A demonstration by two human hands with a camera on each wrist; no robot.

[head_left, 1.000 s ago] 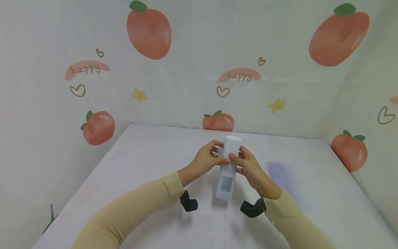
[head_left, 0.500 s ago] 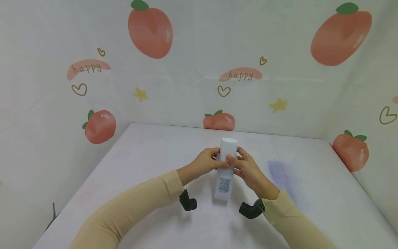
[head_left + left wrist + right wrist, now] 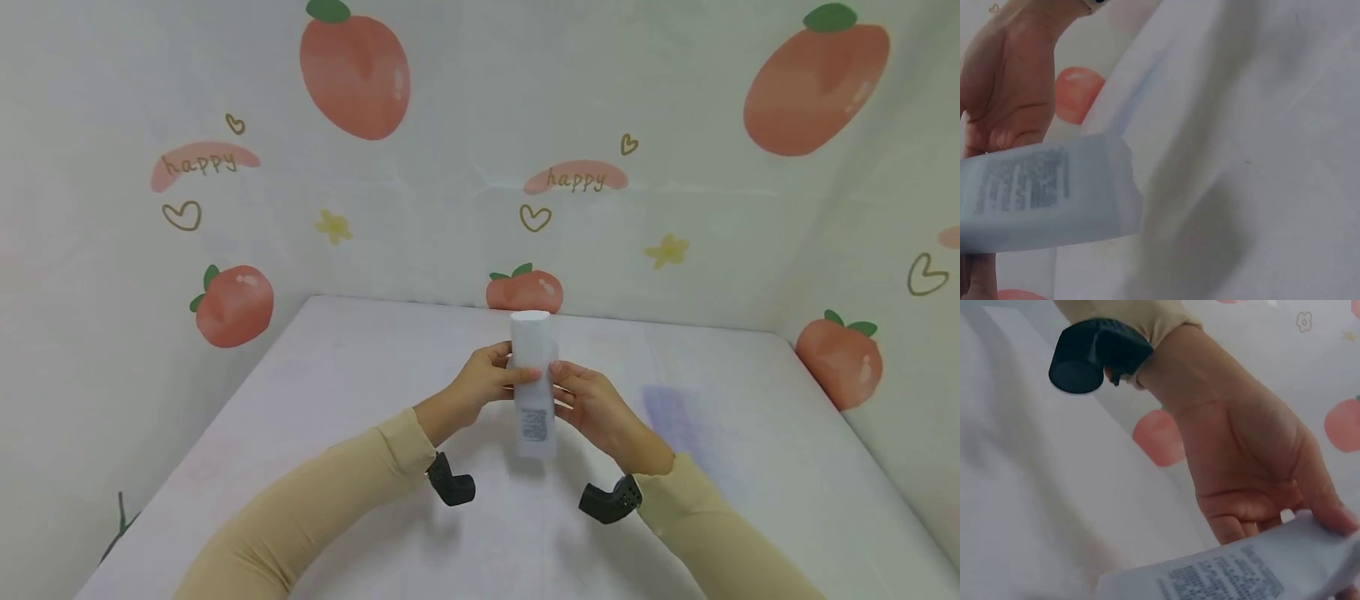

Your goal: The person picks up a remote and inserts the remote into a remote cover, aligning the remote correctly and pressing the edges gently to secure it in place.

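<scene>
A white bottle (image 3: 534, 392) with a block of fine dark print near its lower end is held nearly upright above the table in the head view. My left hand (image 3: 480, 382) grips it from the left, thumb across the front and fingers partly hidden behind. On the other side, my right hand (image 3: 603, 408) holds the bottle's right edge, the thumb at the edge and the fingertips beside and behind it. The right wrist view shows the right thumb (image 3: 1335, 512) against the bottle. In the left wrist view, the printed lower end (image 3: 1054, 194) lies across the picture.
The white table (image 3: 360, 533) bears a bluish-purple smudge (image 3: 678, 417) to the right. Behind it hangs a white backdrop (image 3: 442, 167) printed with peaches, hearts and "happy". Black wrist cameras (image 3: 453, 482) project from both sleeve cuffs.
The bottle has moved left and become more upright, dipping slightly and then rising. My right thumb has slid from its front to its right edge; the left hand keeps its grip.
</scene>
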